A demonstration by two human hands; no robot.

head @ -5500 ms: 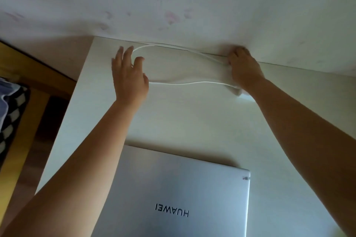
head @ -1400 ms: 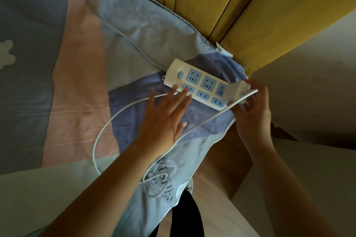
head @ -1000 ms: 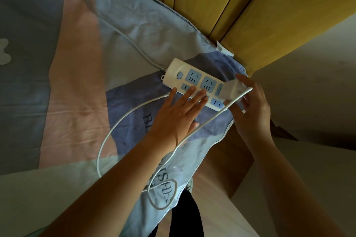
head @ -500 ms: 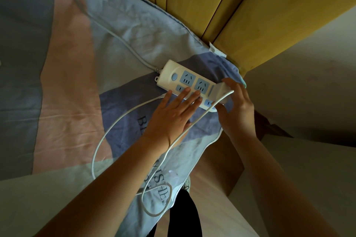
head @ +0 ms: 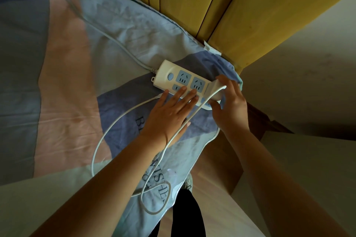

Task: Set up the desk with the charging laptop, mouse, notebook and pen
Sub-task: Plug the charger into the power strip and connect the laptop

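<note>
A white power strip point(head: 169, 72) with blue sockets lies on the bedsheet near the bed's corner. My left hand point(head: 169, 113) rests flat with its fingers spread, the fingertips pressing on the strip's near edge. My right hand point(head: 230, 106) grips the white charger adapter point(head: 212, 90), which sits on the strip's right end. The charger's white cable point(head: 119, 119) runs from the adapter under my left hand and loops over the sheet. The laptop, mouse, notebook and pen are out of view.
The strip's own grey cord point(head: 107, 34) trails up and left across the patchwork bedsheet point(head: 63, 75). A yellow wooden headboard point(head: 240, 11) stands behind it. The white desk point(head: 300, 161) lies at the right, with wooden floor point(head: 212, 169) between bed and desk.
I turned from the desk to the bed. Over the last second my right hand brought the adapter down onto the strip's right end, and my left hand slid forward onto the strip.
</note>
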